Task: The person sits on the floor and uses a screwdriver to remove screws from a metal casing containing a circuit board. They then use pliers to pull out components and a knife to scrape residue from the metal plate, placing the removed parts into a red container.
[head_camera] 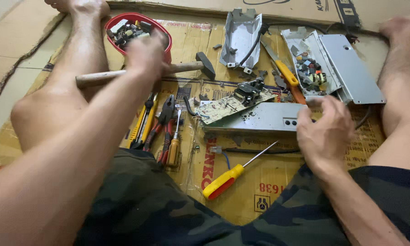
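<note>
My left hand (146, 54) hovers blurred over the near rim of a red bowl (166, 38) filled with small electronic parts; whether it holds anything I cannot tell. A wooden-handled hammer (187, 67) lies just under that hand. My right hand (325, 130) rests with curled fingers on the right end of a grey metal casing (259, 117). On that casing's left end lies a circuit board (227, 105) carrying a black component.
A yellow-handled screwdriver (227, 179) lies between my legs. Pliers, cutters and another screwdriver (161, 130) lie left of it. Behind are an open metal housing (240, 36), a tray of small parts (312, 68) and a silver lid (355, 68), all on cardboard (268, 191).
</note>
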